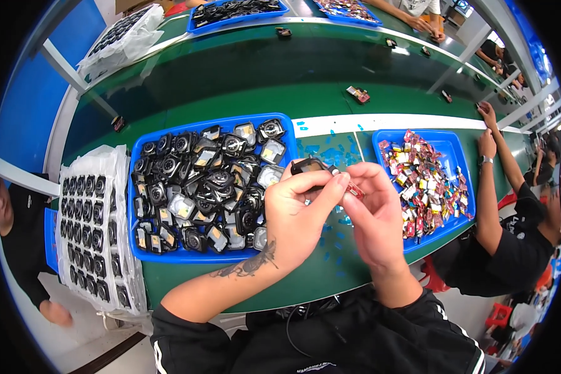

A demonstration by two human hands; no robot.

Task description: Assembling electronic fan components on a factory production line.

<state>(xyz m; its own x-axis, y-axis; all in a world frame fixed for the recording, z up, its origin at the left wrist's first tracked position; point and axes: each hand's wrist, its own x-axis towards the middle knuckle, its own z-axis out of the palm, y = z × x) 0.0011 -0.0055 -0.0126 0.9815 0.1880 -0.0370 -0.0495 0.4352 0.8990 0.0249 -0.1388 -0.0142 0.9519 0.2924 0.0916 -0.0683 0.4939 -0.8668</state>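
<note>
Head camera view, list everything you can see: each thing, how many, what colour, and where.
Green worktable: one, running across the view.
Blue tray of black square casings: one, left of the hands.
Blue tray of small red and mixed-colour parts: one, right of the hands.
Bagged grid of black parts: one, white wrap, far left.
Blue film scraps: many, between the trays.
Far blue trays: two, top edge.
Co-worker's arm: black sleeve, right.
Black casing: one, held by both hands.
Left hand: fingers on the casing.
Right hand: pinching a small red part at the casing.
</note>
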